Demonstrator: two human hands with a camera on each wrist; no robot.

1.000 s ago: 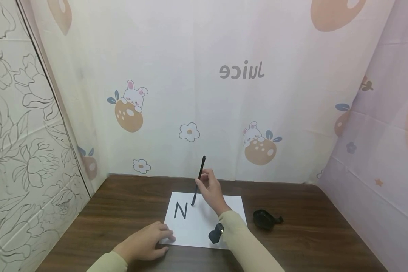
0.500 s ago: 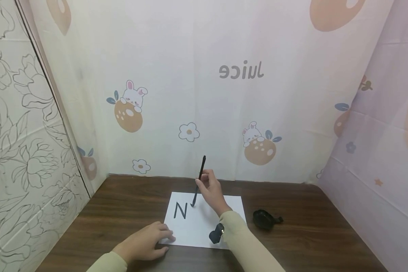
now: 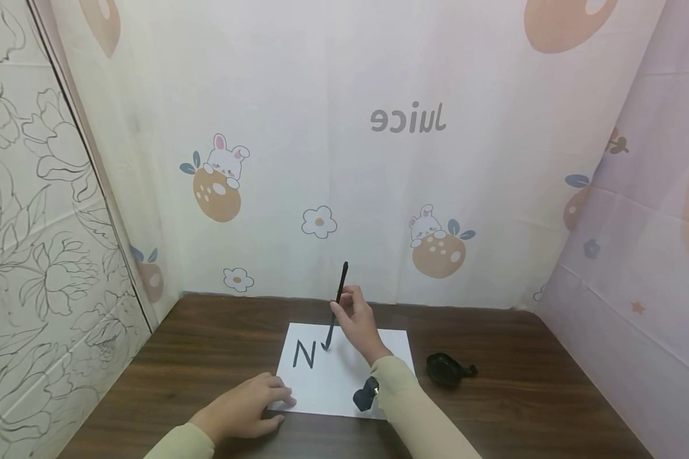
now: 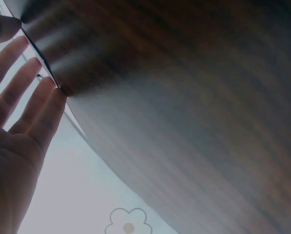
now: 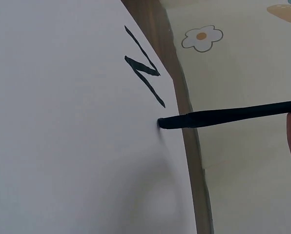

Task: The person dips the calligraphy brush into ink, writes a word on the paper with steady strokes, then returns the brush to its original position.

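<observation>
In the head view my right hand (image 3: 358, 322) pinches a black writing brush (image 3: 339, 299) partway up its handle. The brush stands nearly upright, its dark tip touching the white paper (image 3: 333, 389) just right of a black letter N (image 3: 305, 354). The right wrist view shows the brush (image 5: 223, 116) from the side, with its tip on the paper (image 5: 77, 146) near the N (image 5: 145, 68); only a finger edge of the hand shows there. My left hand (image 3: 247, 405) rests with spread fingers on the lower left corner of the paper. The left wrist view shows these fingers (image 4: 43, 112) extended.
A small black ink dish (image 3: 444, 370) with a short handle sits on the brown wooden table (image 3: 207, 344), right of the paper. A black wrist camera (image 3: 366, 394) hangs at the right sleeve. Patterned curtains (image 3: 333, 159) stand behind and at both sides.
The brush tip has edged slightly down on the paper, and the small dark mark under it is a little longer. My left hand has stayed in place.
</observation>
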